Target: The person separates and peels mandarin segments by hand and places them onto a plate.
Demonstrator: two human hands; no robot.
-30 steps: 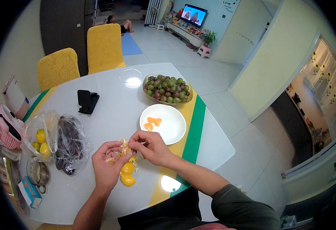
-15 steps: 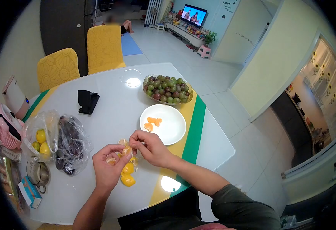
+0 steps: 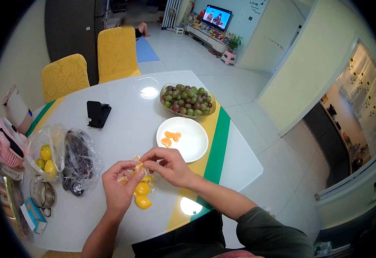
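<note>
My left hand is closed around part of a peeled mandarin, whose white-veined flesh shows between the fingers. The fingers of my right hand meet my left fingertips and pinch a mandarin segment; its far side is hidden. Just below the hands, yellow-orange mandarin peel lies on the table. Beyond my right hand stands a white plate with several mandarin segments on its left side.
A bowl of grapes stands behind the plate. To the left are a black phone stand, a plastic bag of yellow fruit, a bag of dark fruit, a glass cup and a blue-white box.
My right fingers have shifted slightly left and now press against the segment at my left fingertips. My left hand has moved only a little; the segments on the plate are unchanged.
</note>
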